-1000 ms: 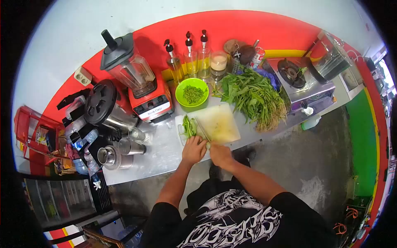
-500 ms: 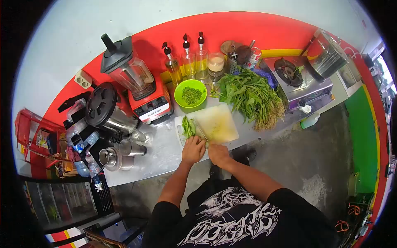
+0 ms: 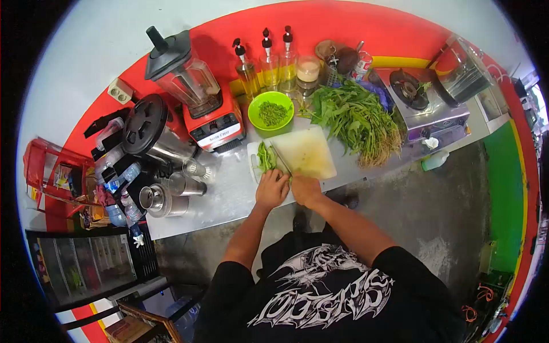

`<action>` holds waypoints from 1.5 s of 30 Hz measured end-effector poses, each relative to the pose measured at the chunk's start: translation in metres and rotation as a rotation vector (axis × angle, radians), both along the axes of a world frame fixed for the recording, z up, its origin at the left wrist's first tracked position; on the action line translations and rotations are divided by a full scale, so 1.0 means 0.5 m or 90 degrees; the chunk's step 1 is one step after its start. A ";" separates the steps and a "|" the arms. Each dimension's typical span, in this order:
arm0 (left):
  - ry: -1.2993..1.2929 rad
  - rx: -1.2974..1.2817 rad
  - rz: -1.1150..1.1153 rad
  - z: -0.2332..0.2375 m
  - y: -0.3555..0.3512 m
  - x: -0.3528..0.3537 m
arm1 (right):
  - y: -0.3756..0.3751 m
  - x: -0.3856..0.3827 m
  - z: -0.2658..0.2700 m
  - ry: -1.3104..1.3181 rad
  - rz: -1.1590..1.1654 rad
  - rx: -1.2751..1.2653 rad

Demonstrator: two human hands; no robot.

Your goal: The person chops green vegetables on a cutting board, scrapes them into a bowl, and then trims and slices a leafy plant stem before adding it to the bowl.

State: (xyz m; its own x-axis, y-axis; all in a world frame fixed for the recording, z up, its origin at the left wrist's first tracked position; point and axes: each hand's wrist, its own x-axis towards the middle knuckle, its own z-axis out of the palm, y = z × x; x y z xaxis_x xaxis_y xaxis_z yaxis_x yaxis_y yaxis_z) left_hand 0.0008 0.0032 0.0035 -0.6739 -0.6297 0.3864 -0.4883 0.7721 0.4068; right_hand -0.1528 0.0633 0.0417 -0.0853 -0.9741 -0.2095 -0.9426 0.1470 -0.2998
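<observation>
A white cutting board (image 3: pixel 317 151) lies on the metal counter. My left hand (image 3: pixel 272 188) is closed on the lower end of a bunch of green stems (image 3: pixel 266 157) at the board's left side. My right hand (image 3: pixel 306 190) is wrapped round the handle of a knife (image 3: pixel 281 158), whose blade points away from me beside the stems. Just behind the board, a green bowl (image 3: pixel 255 122) holds chopped greens (image 3: pixel 272 114). A large heap of leafy greens with roots (image 3: pixel 354 117) rests to the right of the board.
A red blender (image 3: pixel 216 127) stands at the left, near metal containers (image 3: pixel 166 200) and a large black-lidded pot (image 3: pixel 146 124). Pump bottles (image 3: pixel 247 74) line the wall. At the right is a gas stove (image 3: pixel 437 117).
The whole view has shifted, so the counter and its things appear higher and slightly to the right. Both hands remain at the board with the stems and knife.
</observation>
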 end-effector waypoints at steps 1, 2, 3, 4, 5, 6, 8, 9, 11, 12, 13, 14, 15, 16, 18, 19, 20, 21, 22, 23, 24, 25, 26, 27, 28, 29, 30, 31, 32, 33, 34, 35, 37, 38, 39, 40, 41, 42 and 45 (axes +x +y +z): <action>-0.003 0.003 -0.002 0.001 0.001 0.002 | -0.004 -0.001 0.008 -0.010 -0.006 0.032; -0.006 0.002 -0.005 0.001 0.001 0.002 | -0.009 -0.003 -0.010 -0.009 -0.004 0.061; -0.009 0.001 -0.006 0.003 0.002 0.002 | -0.001 0.000 -0.001 -0.010 -0.004 0.064; 0.001 -0.001 0.000 0.003 0.003 0.002 | 0.009 0.005 0.020 -0.007 -0.003 0.072; 0.001 0.002 0.002 0.005 0.005 0.003 | 0.016 0.009 0.035 -0.003 -0.002 0.079; -0.004 0.013 0.000 0.005 0.004 0.003 | 0.019 0.007 0.032 -0.019 0.013 0.107; -0.008 0.024 -0.003 0.007 0.001 0.001 | 0.016 0.014 -0.009 -0.019 -0.019 0.091; 0.004 0.020 -0.007 0.006 0.001 0.001 | 0.016 0.020 -0.013 -0.021 -0.053 0.077; 0.013 0.017 -0.013 0.004 0.000 0.003 | 0.007 0.008 -0.019 -0.046 -0.064 0.072; 0.017 0.014 -0.013 0.007 0.001 0.002 | 0.001 0.001 -0.016 -0.013 -0.009 0.076; 0.022 0.010 -0.013 0.005 0.001 0.003 | -0.002 -0.001 0.001 0.020 0.046 0.080; 0.015 0.014 -0.014 0.003 -0.001 0.003 | -0.003 0.004 0.018 0.002 -0.020 0.047; 0.014 0.016 -0.013 0.002 -0.001 0.004 | 0.001 0.002 0.023 0.001 -0.020 0.050; 0.016 0.023 -0.017 0.001 -0.002 0.005 | 0.005 -0.003 0.029 0.016 0.020 0.052; 0.025 0.024 -0.021 0.003 -0.001 0.005 | 0.006 -0.003 0.039 0.038 0.043 0.099; 0.025 0.027 -0.018 0.005 0.001 0.005 | 0.010 -0.003 0.043 0.038 0.045 0.102; 0.027 0.024 -0.017 0.007 0.001 0.005 | 0.014 -0.003 0.048 0.057 0.065 0.107; 0.028 0.021 -0.016 0.008 0.001 0.006 | 0.017 -0.002 0.048 0.075 0.085 0.113; 0.027 0.024 -0.014 0.006 0.001 0.007 | 0.019 0.001 0.043 0.074 0.087 0.115; 0.025 0.020 -0.017 0.007 0.000 0.007 | 0.019 0.003 0.036 0.056 0.061 0.114; 0.022 0.016 -0.021 0.005 -0.002 0.007 | 0.019 0.004 0.026 0.039 0.033 0.113; 0.023 0.017 -0.020 0.001 -0.003 0.006 | 0.021 0.004 0.005 0.039 0.034 0.114; 0.021 0.025 -0.020 -0.002 -0.004 0.006 | 0.024 0.005 -0.015 0.005 0.000 0.085; 0.019 0.033 -0.020 0.001 -0.003 0.005 | 0.025 0.007 -0.017 -0.030 -0.034 0.055; 0.014 0.045 -0.020 0.004 -0.002 0.005 | 0.021 0.004 -0.020 -0.030 -0.033 0.056; 0.013 0.046 -0.020 0.007 -0.001 0.005 | 0.013 0.001 -0.023 -0.033 -0.037 0.065; 0.010 0.042 -0.015 0.008 -0.001 0.004 | 0.006 -0.001 -0.021 -0.036 -0.043 0.073; 0.007 0.039 -0.012 0.009 -0.001 0.004 | 0.002 -0.003 -0.019 -0.040 -0.044 0.076; 0.004 0.041 -0.014 0.010 0.000 0.004 | 0.000 -0.005 -0.017 -0.031 -0.031 0.067; 0.005 0.041 -0.011 0.010 0.001 0.004 | 0.000 -0.007 -0.012 -0.022 -0.018 0.060; 0.007 0.040 -0.005 0.010 0.001 0.002 | 0.005 -0.009 0.038 -0.016 0.014 0.106; 0.008 0.044 -0.002 0.009 0.000 0.001 | 0.008 -0.009 0.028 -0.016 0.017 0.110; 0.018 0.043 0.004 0.003 -0.001 0.001 | 0.019 -0.003 0.004 -0.021 -0.019 0.103; 0.013 0.031 -0.003 -0.002 -0.005 0.002 | 0.026 -0.003 -0.008 -0.022 -0.015 0.110; 0.011 0.038 0.001 -0.003 -0.002 0.002 | 0.030 -0.001 -0.009 -0.020 -0.011 0.110; 0.010 0.030 0.008 -0.003 -0.001 0.002 | 0.031 0.001 -0.009 -0.017 -0.007 0.109; 0.009 0.020 0.015 -0.001 -0.001 0.001 | 0.029 0.002 -0.008 -0.019 -0.005 0.112; 0.001 0.010 0.013 -0.003 -0.003 0.001 | 0.025 0.002 0.003 -0.032 -0.027 0.110; 0.010 0.024 0.006 -0.001 0.000 0.001 | 0.024 -0.010 0.010 -0.028 -0.012 0.099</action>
